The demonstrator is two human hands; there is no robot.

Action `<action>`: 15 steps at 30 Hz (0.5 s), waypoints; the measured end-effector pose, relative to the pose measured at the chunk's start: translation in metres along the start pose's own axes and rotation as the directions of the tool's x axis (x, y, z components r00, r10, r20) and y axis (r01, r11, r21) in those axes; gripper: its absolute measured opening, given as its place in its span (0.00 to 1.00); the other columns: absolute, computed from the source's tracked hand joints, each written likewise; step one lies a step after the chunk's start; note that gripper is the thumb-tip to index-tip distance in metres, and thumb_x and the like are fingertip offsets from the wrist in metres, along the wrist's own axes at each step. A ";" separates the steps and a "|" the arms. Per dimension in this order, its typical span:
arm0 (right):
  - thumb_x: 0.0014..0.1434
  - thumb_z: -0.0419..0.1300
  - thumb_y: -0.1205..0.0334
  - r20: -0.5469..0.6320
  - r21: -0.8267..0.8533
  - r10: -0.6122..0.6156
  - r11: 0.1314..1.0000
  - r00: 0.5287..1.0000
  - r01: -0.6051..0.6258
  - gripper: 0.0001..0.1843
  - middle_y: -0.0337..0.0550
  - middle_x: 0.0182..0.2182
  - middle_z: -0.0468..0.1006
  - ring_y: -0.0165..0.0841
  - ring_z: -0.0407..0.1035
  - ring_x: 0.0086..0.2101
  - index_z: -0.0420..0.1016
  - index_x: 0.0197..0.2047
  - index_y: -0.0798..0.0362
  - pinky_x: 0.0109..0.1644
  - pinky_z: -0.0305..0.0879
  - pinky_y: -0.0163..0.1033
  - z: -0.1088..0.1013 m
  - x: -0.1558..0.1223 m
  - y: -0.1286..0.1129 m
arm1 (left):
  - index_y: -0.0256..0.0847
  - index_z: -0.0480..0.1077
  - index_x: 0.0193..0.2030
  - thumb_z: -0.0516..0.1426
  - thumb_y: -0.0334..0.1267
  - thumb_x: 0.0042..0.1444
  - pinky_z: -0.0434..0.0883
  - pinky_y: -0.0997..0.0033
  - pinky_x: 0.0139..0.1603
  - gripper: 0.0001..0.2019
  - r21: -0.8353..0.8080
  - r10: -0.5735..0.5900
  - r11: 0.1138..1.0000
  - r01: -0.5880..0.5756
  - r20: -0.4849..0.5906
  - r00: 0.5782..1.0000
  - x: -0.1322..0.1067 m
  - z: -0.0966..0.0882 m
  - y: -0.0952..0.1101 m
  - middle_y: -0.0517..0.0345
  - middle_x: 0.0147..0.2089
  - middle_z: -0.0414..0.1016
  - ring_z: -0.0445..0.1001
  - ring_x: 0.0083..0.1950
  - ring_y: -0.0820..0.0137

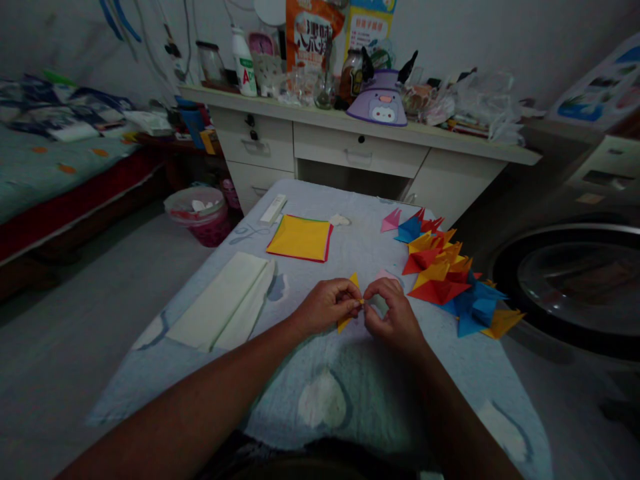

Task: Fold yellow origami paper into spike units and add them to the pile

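Observation:
Over the middle of the cloth-covered table, my left hand (327,305) is closed on a small folded piece of yellow origami paper (343,325), whose points stick out above and below the fingers. My right hand (393,312) pinches a narrow yellow tip of the same piece, thumb and forefinger meeting the left fingertips. Much of the paper is hidden by the fingers. Beyond my left hand lies a stack of square paper (301,238), yellow on top with red edges. Right of my hands, several folded paper cranes (440,287) in red, yellow and blue stand in a row.
A folded pale cloth or paper (225,300) lies on the left of the table (320,400), a white box (273,209) behind it. A pink folded piece (391,220) sits at the back right. Around the table are a waste bin (200,220), a cluttered desk (330,137) and a washing machine (575,267).

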State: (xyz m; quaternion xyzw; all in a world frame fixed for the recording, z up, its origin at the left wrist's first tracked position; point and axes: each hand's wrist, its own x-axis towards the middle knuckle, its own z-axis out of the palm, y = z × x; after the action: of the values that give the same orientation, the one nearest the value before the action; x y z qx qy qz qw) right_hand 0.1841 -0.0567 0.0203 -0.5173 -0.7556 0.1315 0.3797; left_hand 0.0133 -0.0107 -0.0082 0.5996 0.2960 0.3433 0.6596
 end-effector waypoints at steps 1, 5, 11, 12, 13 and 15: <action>0.52 0.57 0.69 0.007 0.024 0.004 1.000 1.000 -0.005 0.05 0.42 0.32 0.70 0.38 0.64 0.38 0.68 0.34 0.50 0.45 0.59 0.45 -0.001 0.000 0.001 | 0.35 0.70 0.35 0.61 0.35 0.50 0.70 0.73 0.34 0.07 -0.006 0.001 1.000 -0.001 0.007 1.000 0.000 0.000 -0.001 0.58 0.28 0.74 0.74 0.30 0.74; 0.57 0.54 0.67 0.030 0.090 -0.002 0.996 1.000 0.000 0.04 0.42 0.32 0.71 0.37 0.66 0.38 0.69 0.32 0.50 0.46 0.59 0.45 -0.002 0.001 0.005 | 0.35 0.70 0.35 0.60 0.34 0.50 0.70 0.73 0.35 0.06 -0.006 0.017 1.000 -0.017 0.021 1.000 0.000 -0.001 -0.002 0.58 0.28 0.74 0.74 0.30 0.74; 0.56 0.57 0.65 0.019 0.085 0.007 0.996 1.000 -0.009 0.05 0.40 0.29 0.72 0.36 0.67 0.35 0.70 0.28 0.50 0.43 0.60 0.44 0.001 0.003 0.008 | 0.35 0.71 0.35 0.59 0.32 0.50 0.70 0.73 0.34 0.05 0.032 0.049 0.998 -0.050 0.040 0.998 0.001 -0.002 -0.002 0.58 0.28 0.74 0.74 0.31 0.74; 0.55 0.58 0.66 0.017 0.085 0.007 0.996 1.000 -0.009 0.05 0.40 0.28 0.72 0.36 0.67 0.35 0.70 0.28 0.50 0.43 0.60 0.43 0.001 0.003 0.008 | 0.35 0.71 0.34 0.59 0.32 0.50 0.70 0.73 0.34 0.04 0.039 0.053 0.998 -0.055 0.042 0.998 0.001 -0.002 -0.002 0.58 0.28 0.74 0.74 0.31 0.74; 0.55 0.58 0.66 0.016 0.087 0.009 0.996 1.000 -0.010 0.05 0.40 0.28 0.72 0.35 0.67 0.34 0.70 0.27 0.50 0.42 0.60 0.43 0.001 0.004 0.008 | 0.35 0.71 0.34 0.59 0.31 0.50 0.70 0.73 0.34 0.04 0.048 0.057 0.997 -0.060 0.044 0.997 0.001 -0.002 -0.002 0.58 0.28 0.74 0.74 0.31 0.73; 0.54 0.59 0.66 0.023 0.094 0.012 0.995 1.000 -0.014 0.06 0.40 0.28 0.72 0.35 0.67 0.34 0.70 0.26 0.50 0.42 0.61 0.42 0.001 0.004 0.008 | 0.35 0.72 0.34 0.59 0.31 0.50 0.70 0.73 0.34 0.04 0.071 0.063 0.995 -0.066 0.044 0.997 0.001 -0.003 -0.002 0.58 0.29 0.74 0.74 0.31 0.73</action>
State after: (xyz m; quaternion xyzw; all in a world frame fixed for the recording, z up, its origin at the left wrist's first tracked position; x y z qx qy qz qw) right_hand 0.1882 -0.0493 0.0167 -0.5023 -0.7494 0.1753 0.3941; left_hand 0.0118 -0.0087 -0.0102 0.6392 0.2749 0.3412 0.6320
